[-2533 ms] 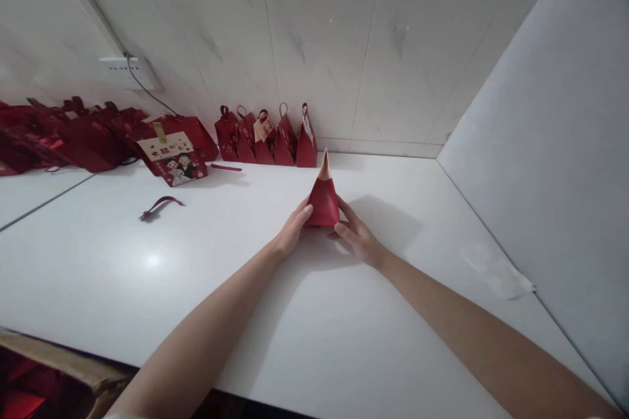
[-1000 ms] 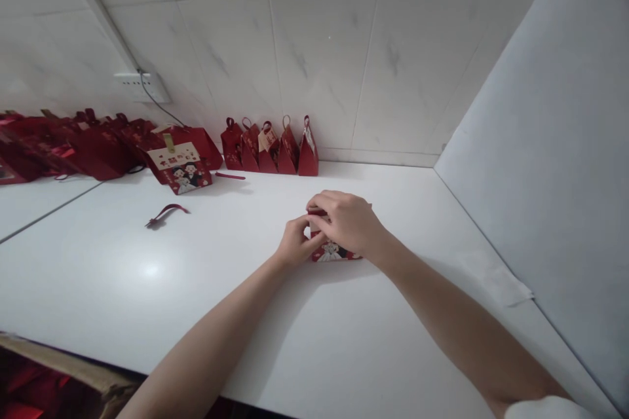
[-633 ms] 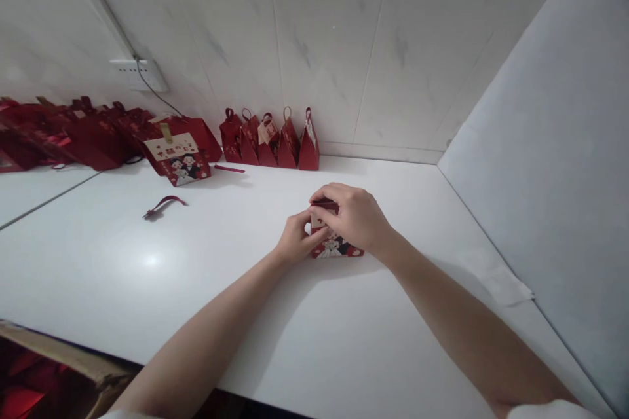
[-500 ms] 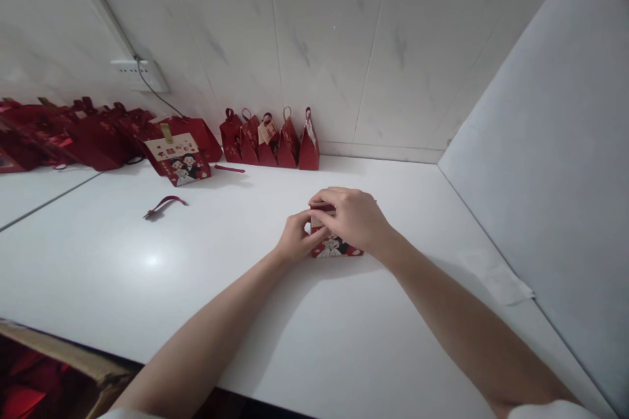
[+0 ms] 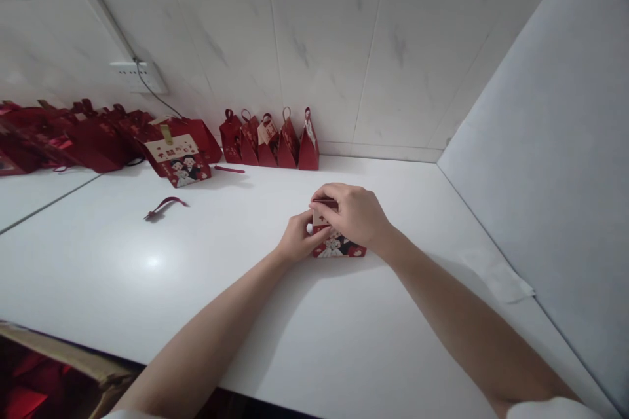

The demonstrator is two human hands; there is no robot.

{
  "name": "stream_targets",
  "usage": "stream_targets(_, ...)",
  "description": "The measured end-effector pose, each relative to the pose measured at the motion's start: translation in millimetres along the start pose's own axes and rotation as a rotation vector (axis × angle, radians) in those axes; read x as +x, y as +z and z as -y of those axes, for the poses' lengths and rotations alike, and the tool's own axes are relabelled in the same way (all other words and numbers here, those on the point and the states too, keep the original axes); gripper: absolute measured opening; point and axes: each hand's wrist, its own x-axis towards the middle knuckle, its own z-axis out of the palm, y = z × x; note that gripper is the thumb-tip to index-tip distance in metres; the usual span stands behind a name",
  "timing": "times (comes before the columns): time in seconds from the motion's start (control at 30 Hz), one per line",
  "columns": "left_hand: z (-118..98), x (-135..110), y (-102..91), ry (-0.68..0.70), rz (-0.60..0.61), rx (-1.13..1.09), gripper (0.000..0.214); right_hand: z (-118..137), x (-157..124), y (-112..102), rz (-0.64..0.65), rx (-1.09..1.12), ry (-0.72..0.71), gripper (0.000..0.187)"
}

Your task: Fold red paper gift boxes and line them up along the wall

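A small red paper gift box (image 5: 337,245) with a cartoon couple printed on its front stands on the white table (image 5: 196,288), mid-frame. My left hand (image 5: 296,239) grips the box's left side, fingers curled against it. My right hand (image 5: 352,215) is cupped over the top, fingers pinched on the upper flap. The top of the box is mostly hidden under my right hand.
Several finished red gift boxes (image 5: 269,139) line the tiled back wall. A larger printed box (image 5: 179,158) and a heap of red boxes (image 5: 63,141) lie at the left. A loose red ribbon (image 5: 164,206) lies on the table. A white panel (image 5: 550,144) bounds the right; a cardboard carton (image 5: 59,366) sits below the front edge.
Earlier the box stood as a tall pointed cone between my hands. Its top has since been folded down, and my right hand moved over it, pressing the flap.
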Motion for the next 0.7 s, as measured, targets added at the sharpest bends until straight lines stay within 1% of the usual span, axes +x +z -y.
stream_targets(0.2,4.8,0.8,0.9,-0.007,0.009,0.006,0.029,-0.8,-0.4,3.4,0.019,-0.070,0.009,0.014)
stream_targets(0.43,2.0,0.8,0.6,-0.001,0.022,-0.022,0.034,1.1,-0.8,0.8,0.020,-0.015,0.053,0.012)
stream_targets(0.57,1.5,0.6,0.6,0.002,0.022,-0.009,0.031,-0.6,-1.6,1.2,0.039,-0.059,0.038,0.011)
stream_targets(0.7,1.6,0.6,0.8,-0.004,0.022,-0.003,0.031,-1.9,-1.5,1.2,0.040,-0.061,0.039,0.015)
